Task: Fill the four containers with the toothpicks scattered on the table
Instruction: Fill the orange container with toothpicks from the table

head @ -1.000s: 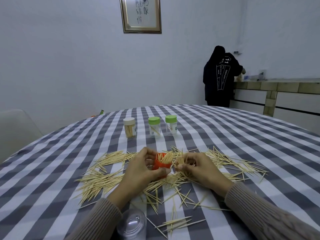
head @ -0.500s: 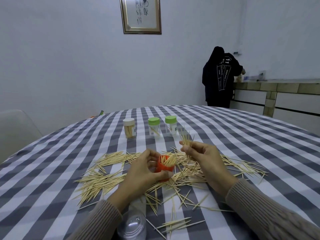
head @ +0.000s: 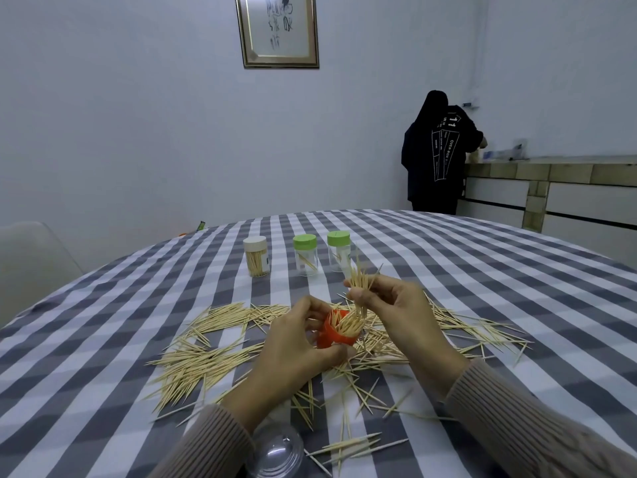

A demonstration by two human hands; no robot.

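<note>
Toothpicks pinched in right hand above orange container, gripped by left hand.

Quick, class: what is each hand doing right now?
Left hand: grips the orange container.
Right hand: pinches a bunch of toothpicks above it.

The toothpicks look like pale, matt wood, and the desk wears a woven cloth in grey and white checks, soft and unshiny. The orange container seems smooth, slightly glossy plastic, the three jars behind are clear plastic with matt caps, and the dome lid is transparent and shiny. Both sleeves are ribbed knit, and the picture frame has a metallic sheen.
</note>
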